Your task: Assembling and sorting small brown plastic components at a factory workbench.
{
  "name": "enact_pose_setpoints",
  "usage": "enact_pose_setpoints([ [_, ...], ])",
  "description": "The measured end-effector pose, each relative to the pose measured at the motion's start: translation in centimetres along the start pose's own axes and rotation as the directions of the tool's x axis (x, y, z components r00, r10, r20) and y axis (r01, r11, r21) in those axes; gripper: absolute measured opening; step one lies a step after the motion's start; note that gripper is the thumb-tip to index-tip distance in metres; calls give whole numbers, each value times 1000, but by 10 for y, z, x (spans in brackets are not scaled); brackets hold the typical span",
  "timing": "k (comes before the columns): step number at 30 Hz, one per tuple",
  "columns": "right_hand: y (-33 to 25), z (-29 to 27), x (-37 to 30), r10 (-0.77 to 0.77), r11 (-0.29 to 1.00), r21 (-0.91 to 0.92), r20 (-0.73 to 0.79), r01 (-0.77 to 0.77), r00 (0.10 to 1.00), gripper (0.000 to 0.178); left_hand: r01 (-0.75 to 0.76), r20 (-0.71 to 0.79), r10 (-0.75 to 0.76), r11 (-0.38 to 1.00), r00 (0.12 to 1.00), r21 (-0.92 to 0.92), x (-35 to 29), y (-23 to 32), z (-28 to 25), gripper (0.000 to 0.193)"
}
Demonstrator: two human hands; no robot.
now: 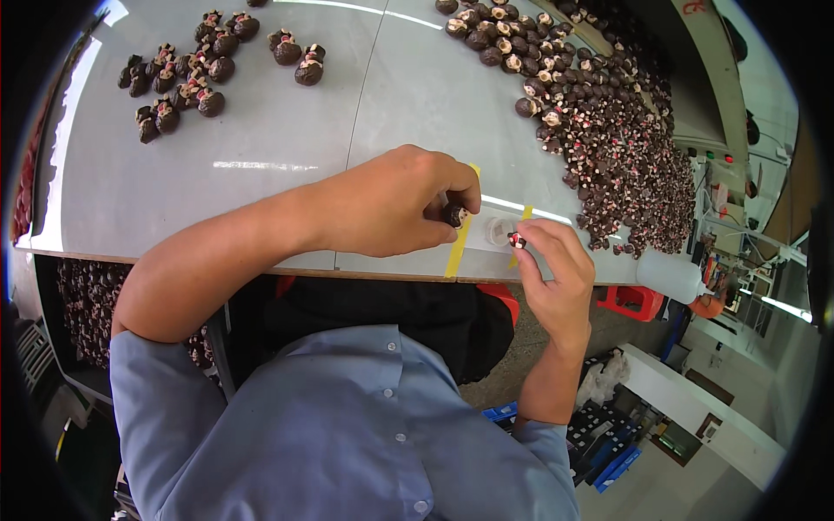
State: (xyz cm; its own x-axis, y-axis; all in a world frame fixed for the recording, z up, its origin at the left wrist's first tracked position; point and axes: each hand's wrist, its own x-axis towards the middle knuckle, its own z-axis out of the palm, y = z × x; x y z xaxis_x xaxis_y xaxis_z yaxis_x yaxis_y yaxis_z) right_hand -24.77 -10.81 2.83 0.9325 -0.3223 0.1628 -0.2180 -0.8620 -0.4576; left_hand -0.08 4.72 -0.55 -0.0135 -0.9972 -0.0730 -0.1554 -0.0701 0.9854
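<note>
My left hand [395,204] pinches a dark brown, rounded figurine piece [453,214] between thumb and fingers, low over the front edge of the table. Just to its right, my right hand [560,269] grips a small figurine part [517,240] coloured dark brown, white and red in its fingertips. The two pieces are apart. Between the hands, a small clear cup [499,230] stands on the tabletop, its contents too small to make out. A strip of yellow tape [456,252] runs beside my left fingertips, and another yellow strip [527,212] lies by my right fingers.
Dark brown figurines [208,69] stand in a group at the far left of the grey table [287,187]. Round brown pieces [512,48] and a heap of small parts [617,165] cover the right side. A translucent container [671,276] and red stool [632,300] are at right.
</note>
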Motion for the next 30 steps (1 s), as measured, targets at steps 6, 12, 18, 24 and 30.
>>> enact_pose_setpoints([
  [6, -3, -2, 3, -9, 997, -77, 31, 12, 999, 34, -59, -17, 60, 997, 998, 52, 0, -6, 4, 26],
  [12, -5, -2, 3, -20, 992, -120, 48, 26, 999, 34, -12, -25, 13, 1000, 1000, 28, 0, -4, 4, 27],
  [18, -6, -1, 5, -27, 991, -131, 47, 33, 999, 34, -47, -32, 47, 999, 998, 23, 0, -6, 6, 26],
  [24, -6, -4, 4, -16, 992, -124, 41, 21, 999, 34, -81, -41, 81, 997, 996, 10, 1, -9, 7, 28],
  [30, -8, -7, 3, -28, 996, -89, 0, 28, 1000, 34, -30, -14, 30, 999, 999, -15, 3, -5, 5, 27],
])
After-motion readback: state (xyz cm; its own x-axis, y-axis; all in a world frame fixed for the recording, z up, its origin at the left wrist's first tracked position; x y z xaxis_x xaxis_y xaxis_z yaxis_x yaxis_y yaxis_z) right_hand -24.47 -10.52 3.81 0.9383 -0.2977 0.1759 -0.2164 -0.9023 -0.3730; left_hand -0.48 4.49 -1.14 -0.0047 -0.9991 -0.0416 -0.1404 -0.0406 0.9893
